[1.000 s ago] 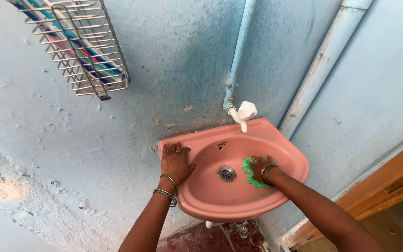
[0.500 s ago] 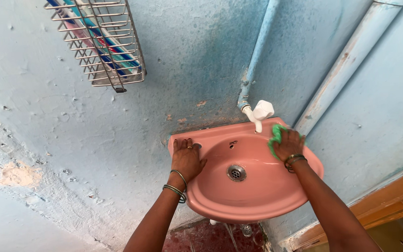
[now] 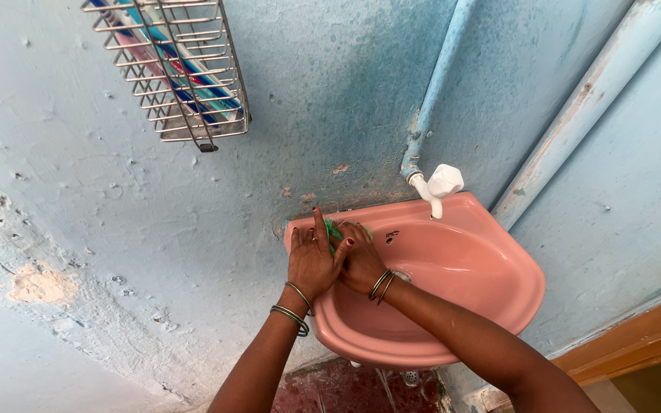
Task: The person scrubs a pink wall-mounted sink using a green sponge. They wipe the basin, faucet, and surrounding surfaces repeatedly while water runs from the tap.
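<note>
Two hands meet at the back left rim of the pink wash basin (image 3: pixel 491 306). My right hand (image 3: pixel 363 260) is curled over a green scrubber (image 3: pixel 333 229), pressing it against the rim; my left hand (image 3: pixel 311 260) lies flat, fingers spread, holding nothing, touching the right. Inside the bowl, only the drain shows, partly hidden by my wrist. Above, a white tap (image 3: pixel 439 186) hangs from a blue pipe (image 3: pixel 437 84). Upper left, a wire rack (image 3: pixel 174 69) on the wall holds striped tubes (image 3: pixel 193 80).

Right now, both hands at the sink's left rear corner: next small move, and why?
Probably drag the green scrubber along the back rim toward the white tap. The right hand presses it at the pink sink corner beside the left hand; the rim lies just ahead.
</note>
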